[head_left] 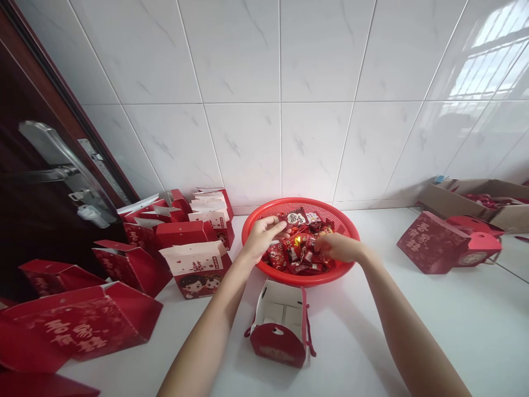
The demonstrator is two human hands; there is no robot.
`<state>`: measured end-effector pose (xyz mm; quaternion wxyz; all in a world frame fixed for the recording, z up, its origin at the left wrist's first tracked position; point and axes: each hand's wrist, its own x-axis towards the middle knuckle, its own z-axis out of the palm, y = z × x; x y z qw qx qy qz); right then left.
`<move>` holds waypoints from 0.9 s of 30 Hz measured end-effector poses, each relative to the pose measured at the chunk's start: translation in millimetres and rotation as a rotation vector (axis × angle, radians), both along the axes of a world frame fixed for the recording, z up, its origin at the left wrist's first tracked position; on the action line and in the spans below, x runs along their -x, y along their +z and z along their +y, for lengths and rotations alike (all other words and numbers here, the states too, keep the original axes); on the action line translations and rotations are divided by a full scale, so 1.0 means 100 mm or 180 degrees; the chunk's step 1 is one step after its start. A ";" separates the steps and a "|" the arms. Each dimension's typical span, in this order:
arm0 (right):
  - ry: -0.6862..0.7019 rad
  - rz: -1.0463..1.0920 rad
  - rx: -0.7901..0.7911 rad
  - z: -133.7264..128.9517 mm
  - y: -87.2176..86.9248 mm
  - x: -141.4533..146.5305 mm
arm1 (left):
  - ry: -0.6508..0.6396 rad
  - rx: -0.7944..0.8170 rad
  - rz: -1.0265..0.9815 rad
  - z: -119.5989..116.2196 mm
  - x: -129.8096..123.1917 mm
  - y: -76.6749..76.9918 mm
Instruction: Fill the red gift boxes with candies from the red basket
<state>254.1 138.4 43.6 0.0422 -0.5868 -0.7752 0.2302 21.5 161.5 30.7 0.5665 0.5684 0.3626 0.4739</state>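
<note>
My left hand (264, 236) is over the left side of a red plastic basket (351, 227), its thumb and fingers closed on a dark red wrapped candy (296, 217) with a white label. My right hand (336, 246) reaches into the basket from the right. Its fingers are pressed together among the red wrapped candies (295, 248), and what they hold is hidden. Just in front of the basket stands an opened red gift box (278, 343) with a white inside and a dark red cord at its side. No candy shows inside it.
Several red and cream gift boxes (201, 270) stand along the left, near a dark door with a metal handle (53, 151). To the right are two red boxes (433, 242) and a cardboard carton (450, 197). A tiled wall (318, 149) rises behind the white table (351, 342).
</note>
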 end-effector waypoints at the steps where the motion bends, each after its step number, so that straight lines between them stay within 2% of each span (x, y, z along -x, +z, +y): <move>1: -0.0014 -0.0163 0.0037 0.00 -0.02 0.01 | -0.0039 -0.0016 -0.0006 0.00 0.00 0.00; 7: 0.0087 -0.0122 -0.0032 0.01 -0.10 0.03 | -0.0080 -0.0018 0.0060 -0.04 -0.01 0.03; 13: 0.0215 0.0330 -0.0188 0.10 -0.19 -0.02 | -0.0028 0.0016 0.0101 -0.04 -0.01 0.05; 17: 0.0220 0.0525 -0.0363 0.10 -0.11 -0.06 | 0.0069 0.0054 0.0126 -0.06 -0.01 0.06; 20: 0.0083 0.1482 -0.0613 0.02 0.06 -0.08 | 0.0161 0.0103 0.0150 -0.07 -0.02 0.07; 23: -0.0196 0.2604 -0.0551 -0.09 0.19 -0.04 | 0.0180 0.0067 0.0021 -0.06 -0.02 0.06; 27: -0.0485 0.3312 -0.0560 -0.15 0.19 0.12 | 0.0288 0.0035 -0.0060 -0.05 -0.02 0.04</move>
